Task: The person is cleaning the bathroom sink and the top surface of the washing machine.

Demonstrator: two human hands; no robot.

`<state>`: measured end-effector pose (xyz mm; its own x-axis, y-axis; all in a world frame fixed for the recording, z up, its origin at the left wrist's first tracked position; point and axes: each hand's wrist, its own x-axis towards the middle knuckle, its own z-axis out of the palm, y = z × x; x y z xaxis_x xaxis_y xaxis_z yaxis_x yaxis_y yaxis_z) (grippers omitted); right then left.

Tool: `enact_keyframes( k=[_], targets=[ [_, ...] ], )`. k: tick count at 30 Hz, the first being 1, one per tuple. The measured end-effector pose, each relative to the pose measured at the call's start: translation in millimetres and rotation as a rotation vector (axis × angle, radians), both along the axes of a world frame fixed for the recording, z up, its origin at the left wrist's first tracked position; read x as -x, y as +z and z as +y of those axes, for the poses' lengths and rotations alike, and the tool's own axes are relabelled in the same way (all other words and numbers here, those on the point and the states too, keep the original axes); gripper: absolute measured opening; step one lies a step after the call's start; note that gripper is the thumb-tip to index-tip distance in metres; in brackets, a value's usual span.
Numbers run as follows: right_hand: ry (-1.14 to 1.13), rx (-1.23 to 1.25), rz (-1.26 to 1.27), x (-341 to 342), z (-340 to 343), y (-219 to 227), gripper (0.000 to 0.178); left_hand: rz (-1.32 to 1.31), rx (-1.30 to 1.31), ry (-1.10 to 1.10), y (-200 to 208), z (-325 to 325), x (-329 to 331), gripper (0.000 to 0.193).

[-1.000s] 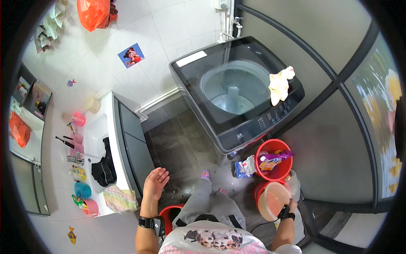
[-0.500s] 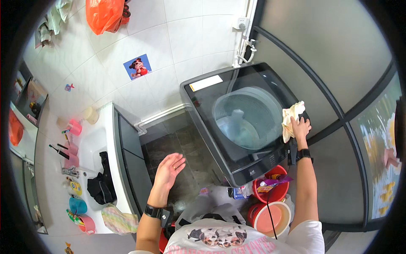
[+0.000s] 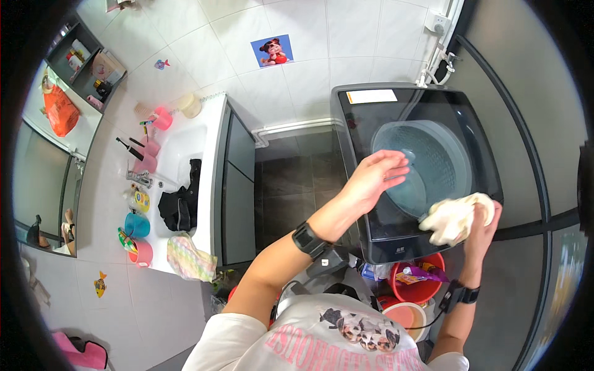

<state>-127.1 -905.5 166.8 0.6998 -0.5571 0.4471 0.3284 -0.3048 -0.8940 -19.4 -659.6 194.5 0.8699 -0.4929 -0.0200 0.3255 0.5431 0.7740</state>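
Note:
A top-loading washing machine (image 3: 359,142) stands before me, its dark glass lid down and the pale round drum showing through. My right hand (image 3: 479,238) grips a crumpled cream cloth (image 3: 456,217) at the machine's front right corner. The cloth hangs over the lid and is slightly blurred. My left hand (image 3: 376,179) is above the lid's left part with nothing in it, its fingers loosely extended and the thumb apart. Whether it touches the glass I cannot tell.
Left stands a white sink counter (image 3: 213,148) with dark clothing (image 3: 180,204), cups and a checked cloth (image 3: 190,258). A red bucket (image 3: 436,284) and a pale bucket (image 3: 408,315) sit below the machine's front. A grey framed partition (image 3: 507,111) runs along the right. Pipes (image 3: 297,127) cross the back wall.
My view has swung left. My left hand has gone from over the floor to above the lid. My right hand has drawn the cloth nearer, toward the machine's front corner.

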Motion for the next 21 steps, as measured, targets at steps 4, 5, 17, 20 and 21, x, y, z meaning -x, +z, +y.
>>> enact_keyframes(
  k=[4, 5, 17, 20, 21],
  targets=[
    [0.331, 0.059, -0.012, 40, 55, 12, 0.03, -0.051, 0.035, -0.004, 15, -33, 15, 0.018],
    [0.509, -0.013, -0.027, 49, 67, 21, 0.035, -0.059, 0.04, -0.002, 18, -39, 18, 0.017],
    [0.895, 0.729, -0.177, 70, 81, 36, 0.022, -0.085, 0.047, 0.044, 10, -72, 44, 0.018],
    [0.788, 0.707, -0.089, 72, 73, 39, 0.021, -0.032, 0.081, -0.033, 7, -73, 47, 0.017],
    [0.77, 0.635, -0.104, 73, 72, 39, 0.021, -0.032, 0.08, -0.031, 7, -72, 49, 0.017]
  ],
)
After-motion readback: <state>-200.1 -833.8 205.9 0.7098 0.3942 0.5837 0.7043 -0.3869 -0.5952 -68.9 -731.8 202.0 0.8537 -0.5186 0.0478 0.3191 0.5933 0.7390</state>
